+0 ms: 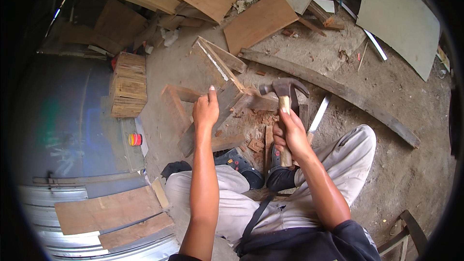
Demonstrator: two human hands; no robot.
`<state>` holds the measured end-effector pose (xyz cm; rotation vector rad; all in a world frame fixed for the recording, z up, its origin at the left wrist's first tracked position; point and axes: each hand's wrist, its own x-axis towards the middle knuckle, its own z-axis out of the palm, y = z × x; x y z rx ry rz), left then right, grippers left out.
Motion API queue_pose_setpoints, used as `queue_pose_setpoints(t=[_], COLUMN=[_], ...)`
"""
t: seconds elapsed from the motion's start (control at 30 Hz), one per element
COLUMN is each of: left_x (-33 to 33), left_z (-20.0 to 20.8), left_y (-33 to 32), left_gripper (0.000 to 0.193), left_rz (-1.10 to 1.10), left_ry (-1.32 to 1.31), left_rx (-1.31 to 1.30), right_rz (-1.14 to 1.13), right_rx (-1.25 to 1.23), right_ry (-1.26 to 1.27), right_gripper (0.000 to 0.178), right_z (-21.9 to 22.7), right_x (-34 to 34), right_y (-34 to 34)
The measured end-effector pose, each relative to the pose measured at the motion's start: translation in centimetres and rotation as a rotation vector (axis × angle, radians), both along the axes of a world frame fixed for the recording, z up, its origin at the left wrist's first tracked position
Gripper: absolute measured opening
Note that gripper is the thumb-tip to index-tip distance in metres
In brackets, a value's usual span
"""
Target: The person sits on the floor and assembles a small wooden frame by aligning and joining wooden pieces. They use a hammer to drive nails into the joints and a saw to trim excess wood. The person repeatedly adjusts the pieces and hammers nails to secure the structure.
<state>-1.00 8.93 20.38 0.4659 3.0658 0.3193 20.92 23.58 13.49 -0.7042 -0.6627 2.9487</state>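
Right hand (291, 135) grasps the hammer (285, 101) by its handle, at the right of the frame (223, 62); the left hand (206, 111) is curled at its near side, though what it holds I cannot tell. A glancing swing could strike that hand, or the frame, among loose scraps (255, 145), could shift.

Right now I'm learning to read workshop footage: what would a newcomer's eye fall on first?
Likely the claw hammer in the right hand, just right of centre. Next comes the left hand at the wooden frame, near the middle. The small red-and-yellow object also stands out at left.
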Motion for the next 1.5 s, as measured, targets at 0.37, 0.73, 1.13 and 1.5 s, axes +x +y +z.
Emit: queue_pose_setpoints(t=[0.37,0.73,1.13,1.5], left_x=[-0.1,-3.0,-2.9,-4.0], left_z=[-0.1,0.5,-0.1,2.4], left_y=[0.9,-0.7,0.0,-2.9], left_gripper=[0.069,0.075,0.067,0.054], left_rz=[0.019,-0.151,-0.169,-0.099], left_ry=[0.019,-0.345,-0.273,-0.097], left_rx=[-0.036,0.286,0.258,0.417], right_rz=[0.124,-0.345,-0.309,-0.374], right_rx=[0.224,1.054,1.176,1.150], right_ry=[0.006,-0.128,-0.110,-0.126], right_gripper=[0.034,0.068,0.089,0.075], right_z=[3.1,-2.1,-5.0,-5.8], right_x=[-1.8,-6.4,-10.5,-10.8], right_y=[1.4,-0.8,-4.4,-2.2])
